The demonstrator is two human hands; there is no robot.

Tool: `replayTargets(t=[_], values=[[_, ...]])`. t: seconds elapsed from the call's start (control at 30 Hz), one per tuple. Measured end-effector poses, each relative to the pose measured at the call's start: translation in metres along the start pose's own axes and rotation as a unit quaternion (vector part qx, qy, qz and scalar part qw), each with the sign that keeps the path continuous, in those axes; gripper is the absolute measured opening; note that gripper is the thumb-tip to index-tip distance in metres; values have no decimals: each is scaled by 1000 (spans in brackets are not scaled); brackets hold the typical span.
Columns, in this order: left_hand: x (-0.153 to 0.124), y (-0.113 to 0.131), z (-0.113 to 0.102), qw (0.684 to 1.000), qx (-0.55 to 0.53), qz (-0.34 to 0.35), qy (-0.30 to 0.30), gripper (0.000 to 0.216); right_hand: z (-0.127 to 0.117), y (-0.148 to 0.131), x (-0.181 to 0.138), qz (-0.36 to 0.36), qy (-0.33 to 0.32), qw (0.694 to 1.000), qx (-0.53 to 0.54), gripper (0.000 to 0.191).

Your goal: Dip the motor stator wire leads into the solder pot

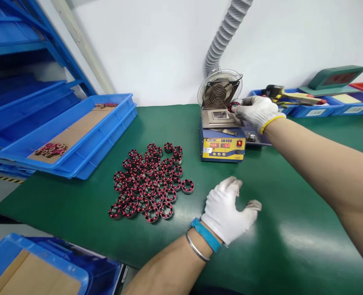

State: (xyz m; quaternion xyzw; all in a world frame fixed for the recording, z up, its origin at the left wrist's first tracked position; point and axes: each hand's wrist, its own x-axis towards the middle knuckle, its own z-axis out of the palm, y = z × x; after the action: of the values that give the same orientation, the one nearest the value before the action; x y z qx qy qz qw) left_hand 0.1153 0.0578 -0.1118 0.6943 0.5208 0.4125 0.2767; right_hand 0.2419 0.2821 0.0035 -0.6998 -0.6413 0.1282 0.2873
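My right hand [258,111], in a white glove, is closed round a small red-wound coil ring [232,107] and holds it just above the tray of a blue and yellow solder pot [221,141]. My left hand [229,209], also gloved, rests on the green mat with fingers loosely spread and nothing in it. Left of that hand lies a cluster of several red-and-black coil rings [150,180].
A round fan and grey exhaust hose [220,88] stand behind the pot. Stacked blue trays [77,135] with cardboard and a few coils sit at the left. More blue bins [323,107] with a tool line the back right. Another blue bin [30,266] is at the front left.
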Motion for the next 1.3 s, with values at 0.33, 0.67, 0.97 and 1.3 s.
replayTargets(t=[0.33, 0.67, 0.97, 1.3], values=[[-1, 2, 0, 1000, 4, -9, -9, 52, 9, -15, -14, 46, 15, 998, 31, 54], [-1, 5, -3, 1000, 15, 1, -19, 51, 15, -13, -11, 35, 23, 998, 37, 52], [0, 5, -4, 999, 47, 4, -6, 49, 15, -12, -6, 18, 26, 999, 22, 59], [-1, 4, -6, 991, 133, 19, 24, 54, 12, -6, -1, -6, 11, 1000, 28, 66]])
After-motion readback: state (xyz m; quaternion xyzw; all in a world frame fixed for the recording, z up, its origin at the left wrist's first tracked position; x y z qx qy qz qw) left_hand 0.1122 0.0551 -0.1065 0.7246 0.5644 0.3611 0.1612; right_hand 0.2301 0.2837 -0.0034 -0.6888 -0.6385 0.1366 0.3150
